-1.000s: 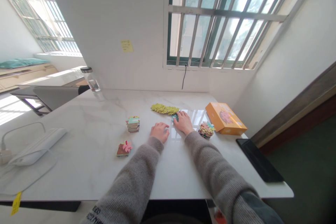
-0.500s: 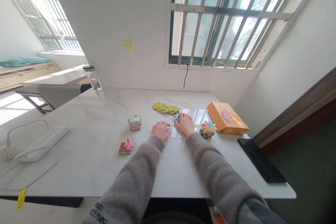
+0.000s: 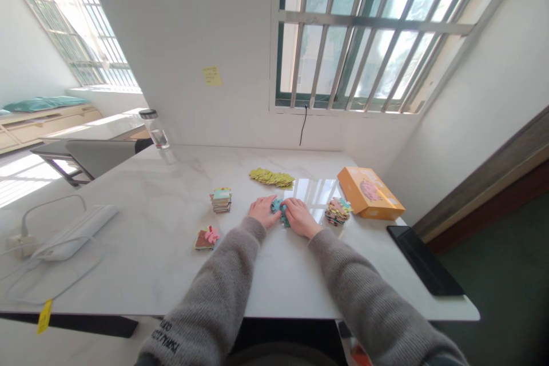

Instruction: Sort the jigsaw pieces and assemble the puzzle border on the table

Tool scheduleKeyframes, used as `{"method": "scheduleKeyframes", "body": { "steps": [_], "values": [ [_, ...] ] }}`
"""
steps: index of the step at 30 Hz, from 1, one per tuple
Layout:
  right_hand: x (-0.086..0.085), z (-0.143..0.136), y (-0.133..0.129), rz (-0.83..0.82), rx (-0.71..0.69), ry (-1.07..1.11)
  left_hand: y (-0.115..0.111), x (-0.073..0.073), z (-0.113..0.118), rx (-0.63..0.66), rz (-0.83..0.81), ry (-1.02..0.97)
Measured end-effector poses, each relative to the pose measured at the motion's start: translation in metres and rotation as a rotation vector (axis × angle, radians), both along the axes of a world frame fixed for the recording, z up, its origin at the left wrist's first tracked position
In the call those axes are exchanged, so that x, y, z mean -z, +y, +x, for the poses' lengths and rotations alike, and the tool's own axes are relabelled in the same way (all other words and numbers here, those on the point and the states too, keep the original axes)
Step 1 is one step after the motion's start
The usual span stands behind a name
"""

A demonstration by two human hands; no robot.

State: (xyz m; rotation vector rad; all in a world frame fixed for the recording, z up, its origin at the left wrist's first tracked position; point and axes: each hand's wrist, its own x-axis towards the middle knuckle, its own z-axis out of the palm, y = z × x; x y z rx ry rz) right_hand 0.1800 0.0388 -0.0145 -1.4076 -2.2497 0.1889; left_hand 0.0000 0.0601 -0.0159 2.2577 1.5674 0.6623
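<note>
Blue jigsaw puzzle pieces (image 3: 277, 204) lie between my two hands, low over the white table. My left hand (image 3: 263, 211) closes on their left side with thumb and fingers. From the right, my right hand (image 3: 300, 217) has its fingers bent onto a blue puzzle piece (image 3: 285, 218). Whether the pieces are interlocked is too small to tell. Behind the hands spreads a row of yellow-green puzzle pieces (image 3: 271, 178). To the left are a stack of puzzle pieces (image 3: 221, 201) and a smaller brown and pink pile (image 3: 207, 238). A mixed pile (image 3: 338, 211) sits beside my right wrist.
An orange box (image 3: 372, 193) with a pink pig picture stands at the right, near a black flat tablet-like object (image 3: 424, 260). A glass bottle (image 3: 156, 129) is at the far left. A white power strip (image 3: 83, 233) with cables lies on the left of the table (image 3: 158, 274).
My right hand has come back toward me from the yellow-green row, bringing a blue piece. My left hand has moved slightly up and now touches the blue pieces.
</note>
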Motion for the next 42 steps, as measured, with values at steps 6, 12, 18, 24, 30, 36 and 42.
{"method": "scheduleKeyframes", "body": {
  "steps": [6,12,18,24,30,36,42],
  "values": [
    [-0.006,0.012,0.0,-0.11,-0.003,0.077,-0.006,-0.001,-0.005,0.086,0.038,-0.019],
    [-0.016,0.021,-0.011,-0.158,-0.044,-0.017,-0.011,0.001,0.0,0.103,0.043,0.001],
    [-0.015,0.023,-0.009,-0.187,-0.033,0.005,-0.007,0.004,0.003,0.142,0.042,-0.05],
    [-0.018,0.028,-0.007,-0.243,-0.092,0.071,-0.006,0.005,0.003,0.33,-0.01,-0.286],
    [-0.023,0.031,-0.01,-0.309,-0.101,0.122,-0.011,0.003,0.005,0.402,-0.017,-0.367],
    [-0.021,0.03,-0.014,-0.353,-0.069,0.194,-0.012,0.001,0.003,0.383,-0.004,-0.393],
    [-0.022,0.028,-0.016,-0.335,-0.09,0.189,-0.014,0.0,-0.006,0.159,-0.004,-0.073]
  ]
}}
